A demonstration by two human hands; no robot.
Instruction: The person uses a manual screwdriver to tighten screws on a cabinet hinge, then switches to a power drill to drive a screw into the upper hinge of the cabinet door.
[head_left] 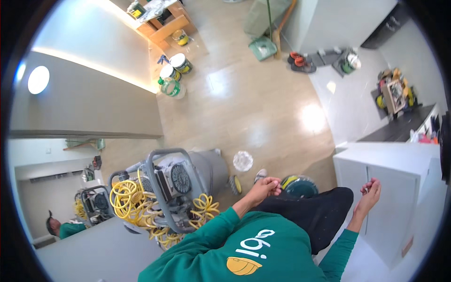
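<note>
My left hand (267,190) is raised above my lap with its fingers pinched together. Whatever may be between them is too small to make out. Close to it stands a round bucket with a dark green lid (299,188) and a yellow rim. My right hand (370,195) is held up in front of a white cabinet (390,176), fingers curled with the thumb toward them. A tiny thing may be in that grip, but I cannot tell what. Dark trousers (305,211) cover my bent leg between the two hands.
At left stands a grey framed machine (176,181) with coiled yellow hose (129,199). A brush (235,184) and a whitish round piece (243,160) lie on the floor. Several buckets (181,63), a bottle (172,88), a dustpan (262,49) and shoes (301,63) are farther off.
</note>
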